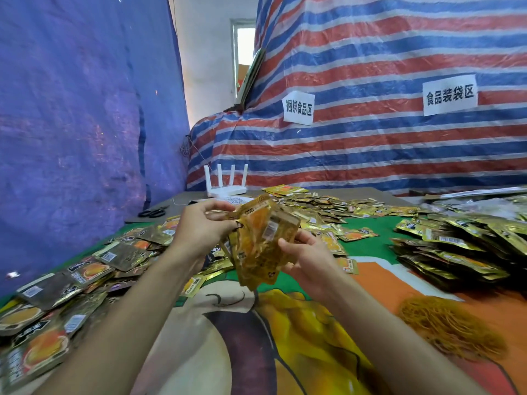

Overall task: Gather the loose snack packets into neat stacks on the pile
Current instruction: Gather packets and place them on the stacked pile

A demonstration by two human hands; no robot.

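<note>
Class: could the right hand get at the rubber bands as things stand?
Probably yes: only bare cloth separates the right hand from the rubber bands, though it must first release the packets.

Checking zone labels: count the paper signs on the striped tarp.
2: left sign near mid-frame; right sign farther right, slightly higher. Others may lie outside the view.

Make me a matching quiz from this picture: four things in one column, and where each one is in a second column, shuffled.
Things
1. white four-antenna router
2. black-handled scissors
3. heap of tan rubber bands
4. bunch of gold foil snack packets

Places
A. held in the air by the left hand and the right hand
B. near right, on the orange cloth
C. far end, below the striped tarp
D. far left, beside the blue tarp

Pairs: 1-C, 2-D, 3-B, 4-A
</note>
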